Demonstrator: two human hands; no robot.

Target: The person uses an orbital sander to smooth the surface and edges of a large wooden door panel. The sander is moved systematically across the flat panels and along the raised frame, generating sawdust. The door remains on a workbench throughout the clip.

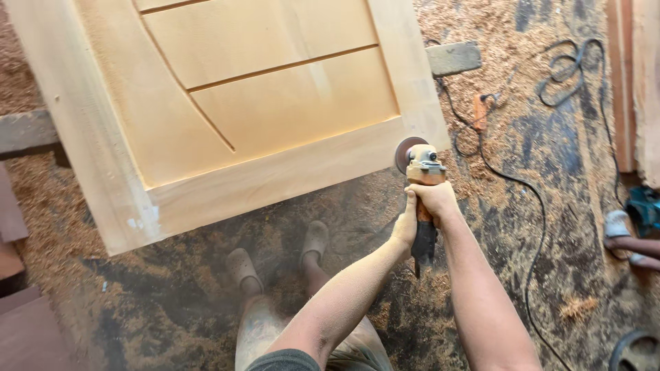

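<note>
A pale wooden door panel [227, 117] with carved grooves lies flat and fills the upper left of the head view. At its near right corner, an orange angle grinder [423, 172] holds its sanding disc [405, 152] against the panel's edge. My right hand [434, 199] grips the grinder's body from above. My left hand [405, 227] wraps the same body just below it. Both forearms are coated in fine wood dust. The grinder's black tail and cord hang below my hands.
Sawdust covers the dark floor. My two feet in dusty clogs [313, 240] stand under the panel's near edge. A black cable [522, 199] runs across the floor on the right. Another person's foot [619, 227] shows at the right edge, beside planks [636, 82].
</note>
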